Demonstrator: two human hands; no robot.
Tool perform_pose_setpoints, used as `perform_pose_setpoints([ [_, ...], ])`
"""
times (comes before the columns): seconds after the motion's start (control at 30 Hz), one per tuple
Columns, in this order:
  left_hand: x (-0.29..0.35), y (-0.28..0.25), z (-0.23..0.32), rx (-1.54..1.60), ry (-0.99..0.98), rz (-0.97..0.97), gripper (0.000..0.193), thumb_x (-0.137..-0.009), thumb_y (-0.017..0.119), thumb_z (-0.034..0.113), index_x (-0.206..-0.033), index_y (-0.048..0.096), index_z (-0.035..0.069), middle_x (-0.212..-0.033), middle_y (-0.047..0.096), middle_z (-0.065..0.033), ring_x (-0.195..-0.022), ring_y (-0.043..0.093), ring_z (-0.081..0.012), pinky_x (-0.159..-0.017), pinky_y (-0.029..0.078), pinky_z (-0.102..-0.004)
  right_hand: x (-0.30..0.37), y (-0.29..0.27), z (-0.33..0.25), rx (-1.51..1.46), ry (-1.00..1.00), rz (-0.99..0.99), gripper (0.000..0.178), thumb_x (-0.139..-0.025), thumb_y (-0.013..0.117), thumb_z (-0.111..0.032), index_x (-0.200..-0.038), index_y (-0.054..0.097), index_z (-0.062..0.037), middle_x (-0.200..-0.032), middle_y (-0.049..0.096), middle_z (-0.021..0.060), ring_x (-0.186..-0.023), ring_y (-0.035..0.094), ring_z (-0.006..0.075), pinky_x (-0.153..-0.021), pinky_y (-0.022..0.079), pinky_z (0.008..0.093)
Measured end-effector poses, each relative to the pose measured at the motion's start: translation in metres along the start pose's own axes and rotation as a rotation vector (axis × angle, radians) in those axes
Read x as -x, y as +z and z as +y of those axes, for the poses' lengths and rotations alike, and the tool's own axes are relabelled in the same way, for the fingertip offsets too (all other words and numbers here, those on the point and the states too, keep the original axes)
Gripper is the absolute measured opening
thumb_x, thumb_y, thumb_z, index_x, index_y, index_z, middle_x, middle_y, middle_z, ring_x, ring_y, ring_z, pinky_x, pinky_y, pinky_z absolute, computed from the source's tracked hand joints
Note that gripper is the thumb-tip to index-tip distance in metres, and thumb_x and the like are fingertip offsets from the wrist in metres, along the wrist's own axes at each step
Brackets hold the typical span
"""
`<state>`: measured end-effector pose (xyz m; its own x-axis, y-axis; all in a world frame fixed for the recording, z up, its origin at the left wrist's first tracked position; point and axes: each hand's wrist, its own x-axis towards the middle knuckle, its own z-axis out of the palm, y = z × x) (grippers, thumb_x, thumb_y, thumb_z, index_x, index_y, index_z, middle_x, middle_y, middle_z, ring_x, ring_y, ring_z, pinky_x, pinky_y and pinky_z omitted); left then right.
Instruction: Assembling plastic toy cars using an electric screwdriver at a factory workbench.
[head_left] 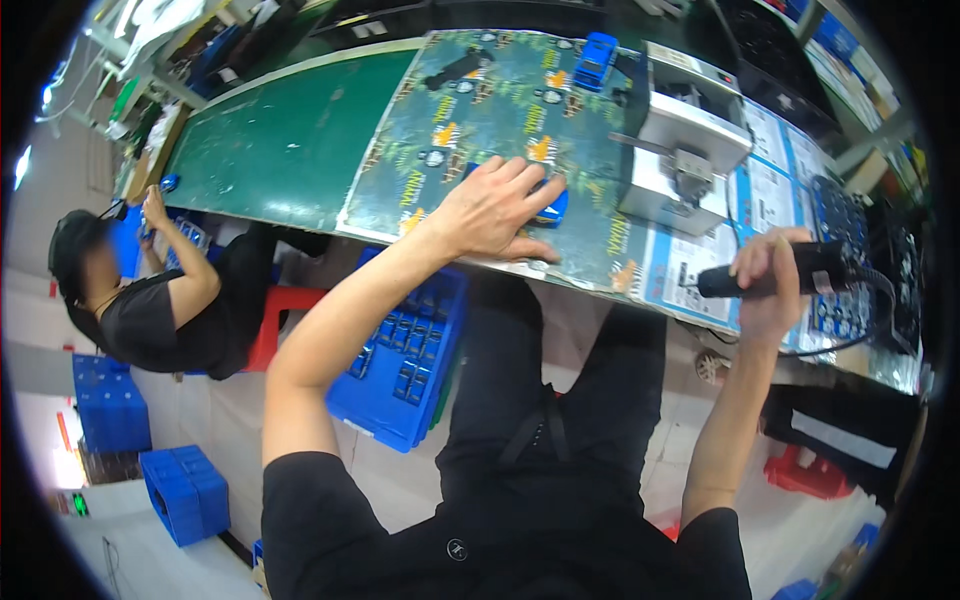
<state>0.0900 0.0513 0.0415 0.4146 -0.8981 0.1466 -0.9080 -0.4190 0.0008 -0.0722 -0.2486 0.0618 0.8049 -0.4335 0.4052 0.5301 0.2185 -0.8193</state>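
On the patterned mat (pixel 490 120), my left hand (pixel 492 208) is closed over a blue toy car (pixel 553 207), which shows beside the fingers and is mostly covered by them. My right hand (pixel 772 285) grips a black corded electric screwdriver (pixel 825 266) above the table's front edge, its front end pointing left. Behind and between the hands stands a white and grey box-shaped machine (pixel 668 190). Farther back on the mat lie another blue toy car (pixel 597 62) and a black car-shaped part (pixel 460 70).
Below the table, a blue crate (pixel 375 425) holds several small dark-blue cars. Blue parts fill a tray (pixel 838 235) at the right. A co-worker (pixel 165 300) sits at the left by a red stool (pixel 270 330), hands raised around a small blue thing. Blue bins (pixel 185 495) stand on the floor.
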Motion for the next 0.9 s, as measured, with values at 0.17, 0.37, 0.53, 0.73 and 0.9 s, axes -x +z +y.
perform_pose_setpoints([
  [0.17, 0.101, -0.031, -0.091, -0.397, -0.105, 0.018, 0.084, -0.078, 0.065, 0.065, -0.142, 0.045, 0.015, -0.141, 0.044, -0.0159, -0.133, 0.040, -0.0336, -0.114, 0.024, -0.0534, -0.004, -0.006, 0.005, -0.016, -0.027, -0.049, 0.013, -0.095, 0.055, -0.012, -0.101, 0.050, -0.0026, -0.068, 0.049, 0.0050, -0.054, 0.047, 0.0139, -0.056, 0.043, 0.0287],
  [0.37, 0.190, -0.049, -0.100, -0.411, -0.432, 0.131, 0.083, -0.073, 0.080, 0.042, -0.140, 0.045, 0.007, -0.147, 0.039, -0.0180, -0.135, 0.038, -0.0359, -0.113, 0.028, -0.0519, -0.011, -0.009, 0.008, -0.057, -0.063, -0.083, 0.014, -0.095, 0.057, -0.014, -0.098, 0.050, -0.0027, -0.068, 0.048, 0.0046, -0.055, 0.048, 0.0137, -0.056, 0.043, 0.0273],
  [0.53, 0.069, -0.022, 0.001, -0.017, -0.050, 0.457, 0.046, -0.073, 0.077, 0.012, -0.115, 0.062, 0.003, -0.120, 0.060, -0.0161, -0.107, 0.059, -0.0348, -0.089, 0.048, -0.0436, 0.008, -0.020, -0.002, 0.032, -0.094, 0.046, 0.013, -0.088, 0.059, -0.003, -0.098, 0.050, -0.0014, -0.068, 0.052, 0.0050, -0.055, 0.051, 0.0127, -0.055, 0.045, 0.0267],
  [0.73, -0.088, 0.013, 0.141, 0.593, 0.147, 0.685, 0.023, -0.077, 0.072, 0.000, -0.098, 0.066, 0.003, -0.092, 0.067, -0.0117, -0.072, 0.065, -0.0254, -0.060, 0.049, -0.0329, 0.036, 0.003, -0.039, 0.242, 0.094, -0.197, 0.045, -0.072, 0.078, 0.004, -0.110, 0.054, -0.0023, -0.091, 0.062, 0.0043, -0.081, 0.060, 0.0094, -0.064, 0.049, 0.0240],
  [0.9, -0.247, 0.061, 0.217, 1.068, -0.064, 0.390, 0.032, -0.084, 0.074, 0.018, -0.107, 0.064, -0.003, -0.092, 0.067, -0.0124, -0.064, 0.061, -0.0188, -0.059, 0.049, -0.0304, 0.058, -0.009, -0.078, -0.011, 0.085, -0.222, 0.037, -0.080, 0.082, -0.019, -0.104, 0.064, 0.0031, -0.091, 0.065, 0.0051, -0.083, 0.058, 0.0084, -0.072, 0.048, 0.0258],
])
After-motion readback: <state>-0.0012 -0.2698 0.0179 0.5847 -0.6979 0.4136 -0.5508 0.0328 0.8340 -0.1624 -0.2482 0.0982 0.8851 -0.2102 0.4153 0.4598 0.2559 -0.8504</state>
